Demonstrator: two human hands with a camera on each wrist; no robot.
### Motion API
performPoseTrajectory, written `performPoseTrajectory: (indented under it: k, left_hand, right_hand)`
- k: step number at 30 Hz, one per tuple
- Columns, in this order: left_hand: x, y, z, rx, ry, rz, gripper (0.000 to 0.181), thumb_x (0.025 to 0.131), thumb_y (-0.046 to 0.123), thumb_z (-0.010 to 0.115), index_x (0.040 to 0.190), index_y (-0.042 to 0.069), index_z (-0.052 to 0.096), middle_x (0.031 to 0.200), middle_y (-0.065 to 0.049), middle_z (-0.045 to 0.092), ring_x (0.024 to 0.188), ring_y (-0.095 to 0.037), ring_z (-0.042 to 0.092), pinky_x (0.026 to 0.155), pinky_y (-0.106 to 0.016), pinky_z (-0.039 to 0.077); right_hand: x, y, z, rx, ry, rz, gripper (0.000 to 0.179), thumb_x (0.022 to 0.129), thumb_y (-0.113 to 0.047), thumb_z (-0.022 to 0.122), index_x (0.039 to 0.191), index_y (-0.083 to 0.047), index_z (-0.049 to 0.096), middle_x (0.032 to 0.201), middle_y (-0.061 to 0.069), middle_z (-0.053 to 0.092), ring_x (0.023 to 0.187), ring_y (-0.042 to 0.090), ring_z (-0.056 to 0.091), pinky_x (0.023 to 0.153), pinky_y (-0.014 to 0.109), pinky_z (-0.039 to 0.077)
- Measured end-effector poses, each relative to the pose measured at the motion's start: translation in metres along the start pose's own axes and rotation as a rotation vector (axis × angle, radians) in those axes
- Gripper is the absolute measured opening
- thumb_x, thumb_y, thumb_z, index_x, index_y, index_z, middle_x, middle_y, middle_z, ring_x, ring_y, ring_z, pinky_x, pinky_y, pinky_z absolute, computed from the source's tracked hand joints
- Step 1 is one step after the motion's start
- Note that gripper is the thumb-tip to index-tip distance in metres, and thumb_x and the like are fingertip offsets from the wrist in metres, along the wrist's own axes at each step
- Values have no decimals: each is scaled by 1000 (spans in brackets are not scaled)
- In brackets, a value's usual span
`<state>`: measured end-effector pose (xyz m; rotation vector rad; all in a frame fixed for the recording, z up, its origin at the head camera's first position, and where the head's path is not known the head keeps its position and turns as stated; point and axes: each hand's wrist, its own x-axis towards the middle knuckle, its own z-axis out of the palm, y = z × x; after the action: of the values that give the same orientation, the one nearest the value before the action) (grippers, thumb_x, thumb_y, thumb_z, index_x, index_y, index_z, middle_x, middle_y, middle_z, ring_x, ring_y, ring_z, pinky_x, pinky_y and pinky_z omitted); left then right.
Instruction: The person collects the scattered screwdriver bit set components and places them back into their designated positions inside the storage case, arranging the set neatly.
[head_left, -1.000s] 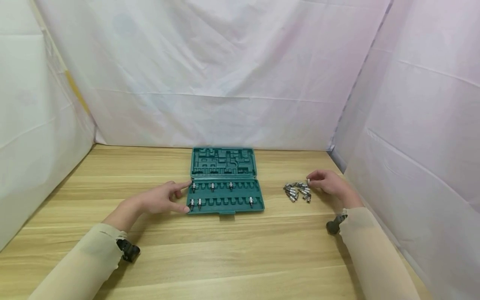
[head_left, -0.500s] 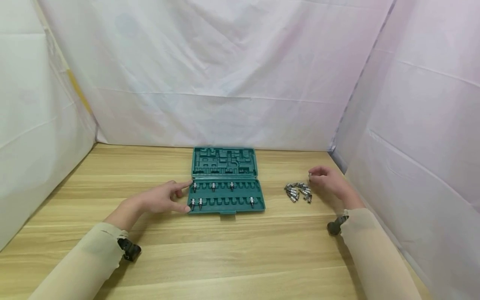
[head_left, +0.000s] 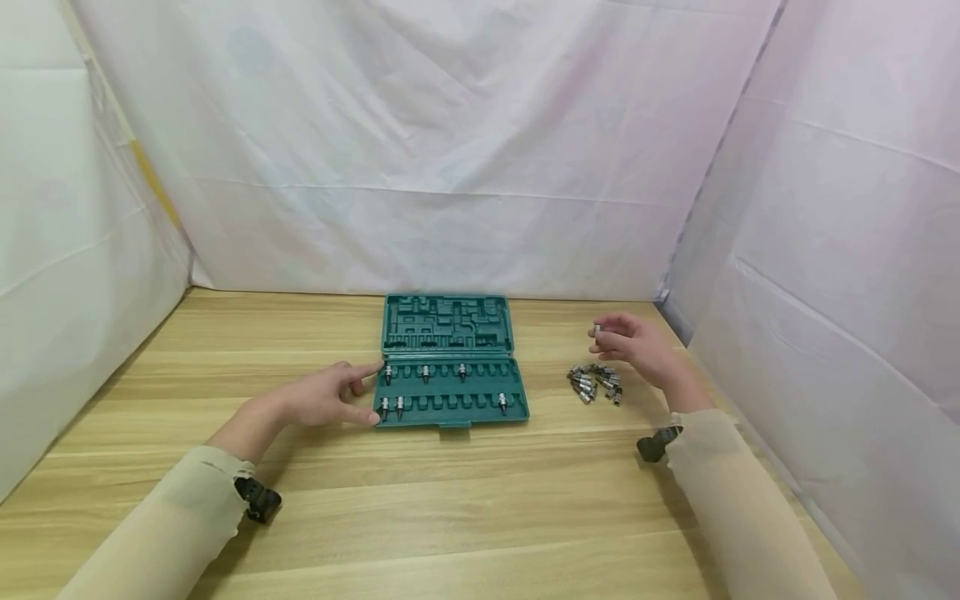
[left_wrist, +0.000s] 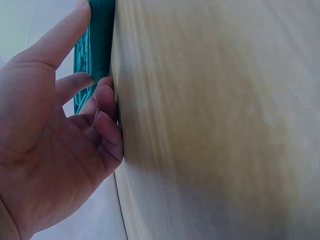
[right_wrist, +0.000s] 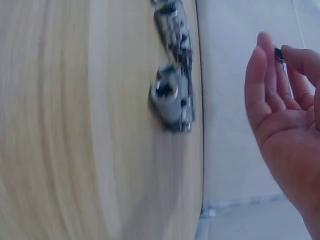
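A green plastic socket case (head_left: 450, 387) lies with its lid raised on the table, several bit sockets (head_left: 425, 374) seated in the slots of its lower half. My left hand (head_left: 322, 396) touches the left edge of the case with a fairly straight thumb and index finger. In the left wrist view the other fingers (left_wrist: 107, 132) bend loosely near the table. Between the thumb and fingers of my right hand (head_left: 637, 346) is a small silvery bit socket (head_left: 597, 330), held above the table and mostly covered. Just below that hand lies a pile of loose bit sockets (head_left: 583, 387).
The case stands on a wood-grain table (head_left: 450, 517). White cloth walls (head_left: 435, 167) rise behind it and at both sides. In the right wrist view some loose sockets (right_wrist: 170, 97) appear close up and blurred.
My right hand has lifted from the right side of the pile and moved up and left with the bit socket. The left hand stays at the case's edge.
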<state>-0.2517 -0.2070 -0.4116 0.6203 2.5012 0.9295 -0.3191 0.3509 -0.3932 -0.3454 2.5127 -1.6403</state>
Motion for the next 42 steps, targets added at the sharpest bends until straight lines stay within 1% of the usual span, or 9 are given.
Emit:
performPoseTrajectory:
  k: [4,6,8,16,19,24,27,36,42]
  left_hand:
    - [1,-1,0,-5,-2,-1,103,97,45,85,175,12,28,132,-17,54,113,-27,56,93,-42,50]
    - [0,-2,0,-8,-3,0,102,97,45,85,175,12,28,132,-18,53,114,-27,55,93,-42,50]
    - [0,-2,0,-9,-3,4,102,97,44,85,175,11,28,132,-18,53,113,-27,55,93,-42,50]
    - [1,-4,0,-6,-6,-2,103,97,46,85,176,13,27,132,-17,53,112,-27,56,91,-40,50]
    - [1,-4,0,5,-8,-5,104,97,48,85,176,13,27,133,-17,54,113,-27,56,92,-41,50]
    - [2,-4,-1,11,-5,-3,104,97,48,85,176,13,27,133,-17,55,114,-27,57,94,-42,50]
    - [1,-4,-1,7,-5,2,103,97,47,85,175,12,27,132,-17,55,114,-27,57,95,-43,50]
    - [0,-2,0,2,-10,7,102,97,45,85,175,12,27,133,-18,54,114,-27,57,94,-43,50]
    - [0,0,0,0,-5,-3,102,97,46,85,175,12,28,133,-18,55,113,-26,58,94,-42,50]
  right_hand:
    - [6,-4,12,55,-9,-31,45,112,-12,64,148,11,50,132,17,71,102,8,78,93,30,64]
    - [9,-7,17,57,-20,-40,44,112,-10,64,149,10,50,141,29,66,104,9,78,96,33,64]
    - [11,-11,23,61,-36,-42,45,111,-9,65,151,8,50,147,34,62,107,9,77,100,38,63]
    - [17,-29,52,53,-91,-42,45,111,-14,66,152,2,53,147,38,59,108,13,77,113,65,50]
    - [19,-33,65,50,-103,-43,43,111,-15,67,150,-1,56,144,39,59,111,20,77,113,69,48]
    - [23,-41,87,45,-123,-61,38,109,-16,71,144,-3,60,138,40,61,117,40,75,111,69,50]
    - [27,-44,99,50,-141,-76,41,108,-15,71,144,0,60,135,37,65,117,44,74,110,70,51]
    - [38,-51,129,76,-191,-80,47,109,-16,71,148,6,57,133,31,69,115,37,76,106,58,59]
    - [45,-58,153,-7,-187,-87,44,108,-23,74,144,-1,65,127,16,74,111,26,75,99,53,61]
